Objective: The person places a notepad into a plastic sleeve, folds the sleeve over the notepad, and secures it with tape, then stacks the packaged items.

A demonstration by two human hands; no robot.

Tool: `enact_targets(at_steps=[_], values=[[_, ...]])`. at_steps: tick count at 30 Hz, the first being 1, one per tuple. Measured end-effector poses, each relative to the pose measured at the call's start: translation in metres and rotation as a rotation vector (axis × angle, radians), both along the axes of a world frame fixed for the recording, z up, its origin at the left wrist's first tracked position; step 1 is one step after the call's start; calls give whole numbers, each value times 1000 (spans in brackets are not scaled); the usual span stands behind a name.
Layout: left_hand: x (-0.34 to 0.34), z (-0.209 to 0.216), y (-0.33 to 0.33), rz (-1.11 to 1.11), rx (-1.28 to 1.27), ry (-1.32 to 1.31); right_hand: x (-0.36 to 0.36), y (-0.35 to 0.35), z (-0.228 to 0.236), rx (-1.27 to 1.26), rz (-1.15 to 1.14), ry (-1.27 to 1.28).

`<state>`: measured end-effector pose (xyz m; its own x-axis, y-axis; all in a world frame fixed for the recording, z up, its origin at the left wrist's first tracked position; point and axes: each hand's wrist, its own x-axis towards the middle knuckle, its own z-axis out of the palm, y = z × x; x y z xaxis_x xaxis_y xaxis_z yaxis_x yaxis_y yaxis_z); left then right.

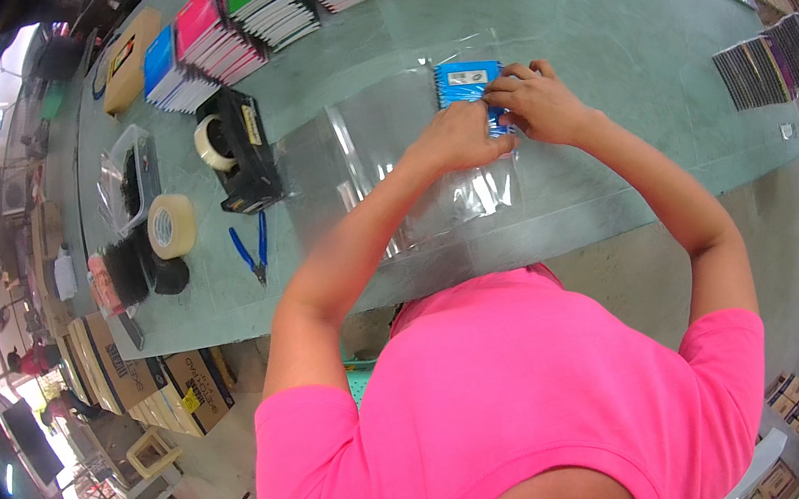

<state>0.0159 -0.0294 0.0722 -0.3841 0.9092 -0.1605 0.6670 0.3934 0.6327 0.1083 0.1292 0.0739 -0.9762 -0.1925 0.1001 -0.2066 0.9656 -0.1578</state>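
Here it is, right under the fingertips: a small blue notebook with a glossy cover and a pale label [464,80], lying flat, just ahead of the bare left hand [462,138] and to the left of the bare right hand [536,105]. Its long axis seems to run away from the body, though the hands cover the near part, so that's a judgement. Neither hand is clearly nearer; both are at it. The left comes over the notebook's near edge, fingers curled close, thumb pointing right; the right reaches over its right side, fingers bent and slightly parted, fingertips at the cover. Pinching or only pressing? Can't tell for either hand; the contact is hidden. Clear, shiny plastic film [373,113] spreads left of the notebook and also toward the body; whether it wraps the notebook, can't tell. Farther left sits a black tape dispenser [254,153].
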Motion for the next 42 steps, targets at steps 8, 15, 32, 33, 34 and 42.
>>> enact_targets(at_steps=[8,15,32,33,34,42], values=[[-104,30,-207,927,437,284,-10,-20,-9,14,-329,4],[-123,-12,-288,1191,454,-632,-8,-35,1,46,-523,-52],[-88,-16,-289,756,-183,481,0,-9,-34,-878,-443,-174],[-86,14,-255,709,-98,322,2,-3,-40,-875,-421,-135],[-83,37,-228,669,-38,156,1,0,-43,-920,-429,-152],[-46,8,20,-17,-2,48,-2,-4,-49,-976,-506,-161]])
